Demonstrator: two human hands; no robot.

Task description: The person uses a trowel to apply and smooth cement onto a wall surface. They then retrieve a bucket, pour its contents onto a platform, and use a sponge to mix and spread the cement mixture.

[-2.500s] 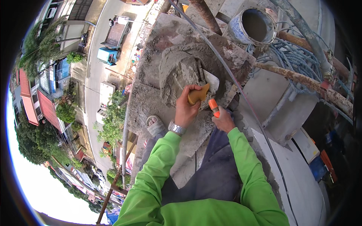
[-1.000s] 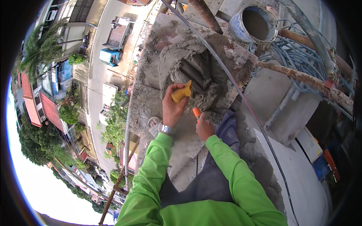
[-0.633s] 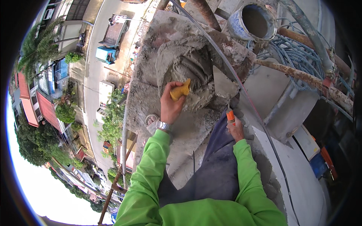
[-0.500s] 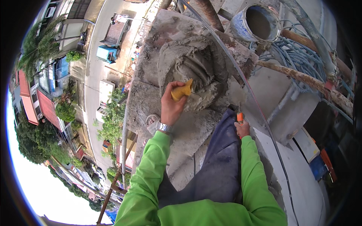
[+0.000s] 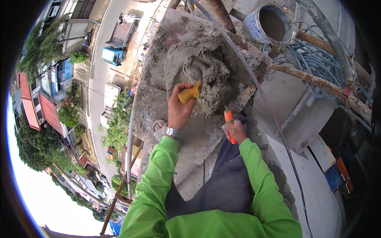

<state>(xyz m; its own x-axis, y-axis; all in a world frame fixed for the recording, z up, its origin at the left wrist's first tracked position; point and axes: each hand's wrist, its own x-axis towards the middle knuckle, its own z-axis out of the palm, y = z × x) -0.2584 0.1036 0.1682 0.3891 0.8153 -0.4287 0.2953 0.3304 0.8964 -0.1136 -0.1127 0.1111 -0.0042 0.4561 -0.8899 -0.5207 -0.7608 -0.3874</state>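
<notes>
A mound of wet grey mortar sits on a mortar-crusted board before me. My left hand, a metal watch at its wrist, is closed around a yellow sponge at the mound's near edge. My right hand grips the orange handle of a trowel at the mound's near right. The trowel's blade is hard to make out against the grey mortar.
A blue-and-white bucket holding grey stuff stands at the far right, beside coiled blue rope and rusty pipes. A dark cable crosses on the right. Beyond the board's left side, a street lies far below.
My right hand has brought the trowel left and forward to the mortar. The mound's surface is rougher and more broken up on the right. My left hand with the sponge has barely shifted.
</notes>
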